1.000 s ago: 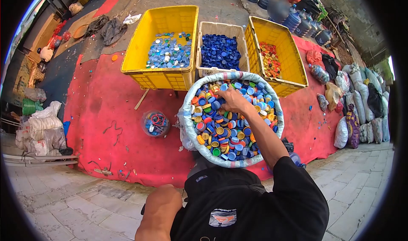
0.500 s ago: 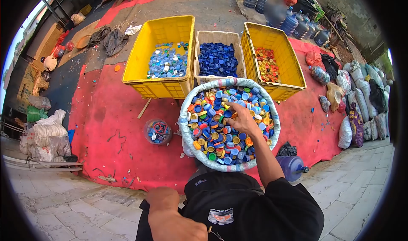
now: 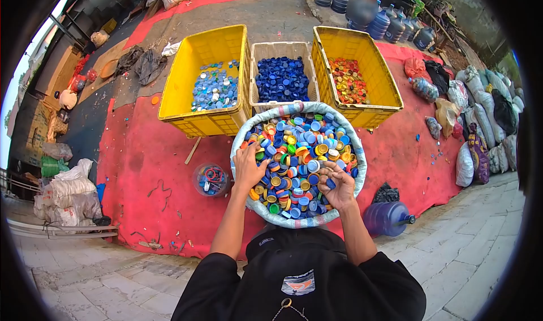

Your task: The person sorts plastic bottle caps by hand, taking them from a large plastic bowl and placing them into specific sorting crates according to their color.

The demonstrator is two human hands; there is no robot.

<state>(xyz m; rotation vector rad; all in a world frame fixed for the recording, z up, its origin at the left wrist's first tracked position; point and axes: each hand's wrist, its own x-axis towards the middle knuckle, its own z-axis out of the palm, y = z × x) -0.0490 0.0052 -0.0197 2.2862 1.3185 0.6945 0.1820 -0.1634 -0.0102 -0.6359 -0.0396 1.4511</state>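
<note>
A round sack with a rolled pale-blue rim [image 3: 362,161] stands in front of me, full of mixed-colour bottle caps [image 3: 291,176]. My left hand [image 3: 248,167] reaches over its left edge, fingers apart among the caps. Toward the right side of the heap, my right hand [image 3: 339,189] is turned partly palm up with fingers curled round a dark blue bottle cap [image 3: 331,183]. A light blue cap [image 3: 313,166] lies close to its fingertips.
Behind the sack stand a yellow crate [image 3: 205,117] of pale caps, a white crate [image 3: 281,46] of dark blue caps and another yellow crate [image 3: 370,117] of red-orange caps. A clear tub [image 3: 211,179] sits left; a water jug [image 3: 387,218] lies right.
My left hand has come up from near my body to the sack's left side. The right hand has drawn back toward the right and turned over, now with a blue cap in its fingers.
</note>
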